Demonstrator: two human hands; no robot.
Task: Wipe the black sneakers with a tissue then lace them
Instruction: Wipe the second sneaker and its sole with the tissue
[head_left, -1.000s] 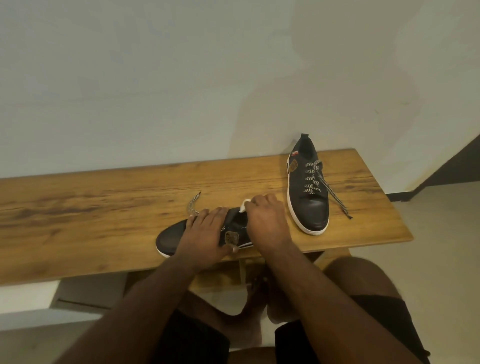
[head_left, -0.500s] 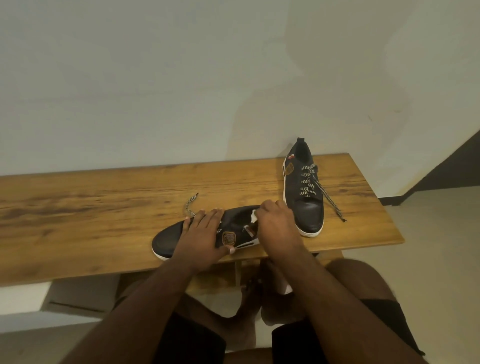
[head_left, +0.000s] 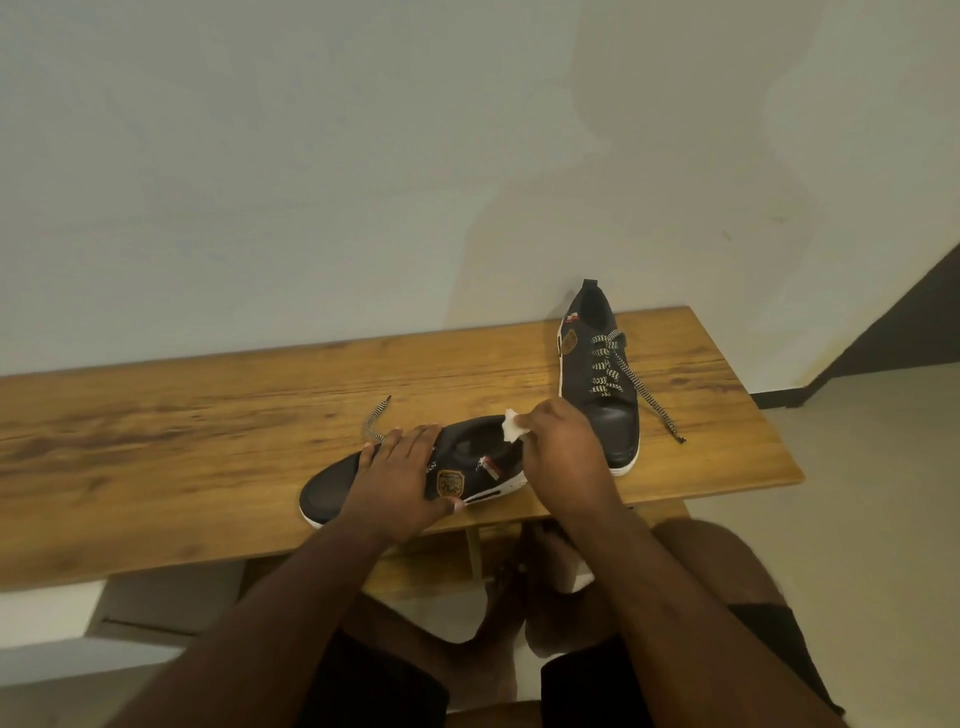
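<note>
the near sneaker (head_left: 415, 475) lies on its side along the front edge of the desk (head_left: 208, 441), toe to the left. the left hand (head_left: 400, 483) presses flat on its middle, fingers straight, a loose grip that pins rather than clasps. the right hand (head_left: 563, 447) pinches a white tissue (head_left: 513, 425) at the heel collar. the second sneaker (head_left: 602, 384), already laced, stands just beyond the right hand with a lace end trailing toward the right edge.

risk: the near sneaker's sole sits close to the front edge, so a hard wipe toward the body could push it off; the thin tissue could tear on the collar. a loose lace (head_left: 375, 418) lies behind the left hand and may snag. open room lies to the left and behind.
</note>
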